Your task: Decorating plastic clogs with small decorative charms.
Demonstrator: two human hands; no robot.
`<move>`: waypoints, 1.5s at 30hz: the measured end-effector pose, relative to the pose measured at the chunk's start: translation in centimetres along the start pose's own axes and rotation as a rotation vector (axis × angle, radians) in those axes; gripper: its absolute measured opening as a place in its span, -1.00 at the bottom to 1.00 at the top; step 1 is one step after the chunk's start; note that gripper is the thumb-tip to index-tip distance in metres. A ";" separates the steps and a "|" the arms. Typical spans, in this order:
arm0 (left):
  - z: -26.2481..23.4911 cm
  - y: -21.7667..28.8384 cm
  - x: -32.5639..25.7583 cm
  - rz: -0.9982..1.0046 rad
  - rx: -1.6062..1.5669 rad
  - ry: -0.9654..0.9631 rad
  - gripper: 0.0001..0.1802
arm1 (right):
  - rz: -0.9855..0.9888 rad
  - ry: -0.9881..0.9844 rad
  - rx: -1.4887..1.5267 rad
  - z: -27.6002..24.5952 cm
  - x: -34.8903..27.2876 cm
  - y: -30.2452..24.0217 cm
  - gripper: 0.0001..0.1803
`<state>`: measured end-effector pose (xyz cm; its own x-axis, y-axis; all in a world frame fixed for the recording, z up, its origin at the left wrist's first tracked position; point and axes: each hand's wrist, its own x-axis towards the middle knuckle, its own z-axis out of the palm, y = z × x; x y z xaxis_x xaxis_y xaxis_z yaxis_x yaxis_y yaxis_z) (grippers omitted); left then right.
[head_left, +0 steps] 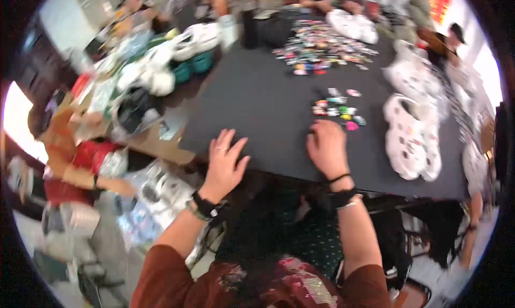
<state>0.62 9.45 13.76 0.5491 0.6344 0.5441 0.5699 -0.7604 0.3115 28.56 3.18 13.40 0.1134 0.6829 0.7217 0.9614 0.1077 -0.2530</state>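
Note:
My left hand [225, 162] lies at the near edge of a dark grey table [244, 101], its fingers spread and nothing in them. Farther right, my right hand [329, 147] rests on the table with its fingers curled together; whether something small is in them is hidden. Just beyond its knuckles sits a small group of colourful shoe charms [336, 109], including a pink one [351, 125]. To the right of that hand stands a pair of white clogs [406, 142] with holes and a few charms on them. A large heap of charms [324, 48] covers the far part of the table.
Behind the clogs are more white clogs [410, 75], partly in clear plastic. At the far side, a person's hands are near another white pair [351, 26]. A side table holds a black clog [137, 110] and green clogs [192, 65]. A co-worker's arm [110, 184] reaches toward bagged white shoes [166, 193].

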 end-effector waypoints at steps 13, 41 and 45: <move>-3.2 -15.1 -16.2 -0.813 0.603 0.104 -0.19 | 0.067 -0.217 -0.057 -0.4 -0.9 0.9 -0.78; -17.8 -6.8 -12.7 -0.186 0.383 0.101 -0.69 | 0.098 -0.285 0.421 -2.2 0.8 -5.3 -0.31; -19.9 -1.5 -8.3 0.017 0.344 0.043 -0.73 | -0.131 -0.495 0.873 -4.1 0.9 -10.1 0.26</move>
<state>-16.96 2.51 24.29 0.5380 0.6101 0.5816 0.7378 -0.6745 0.0250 19.94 -0.29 19.26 -0.2867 0.8294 0.4794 0.4173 0.5586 -0.7169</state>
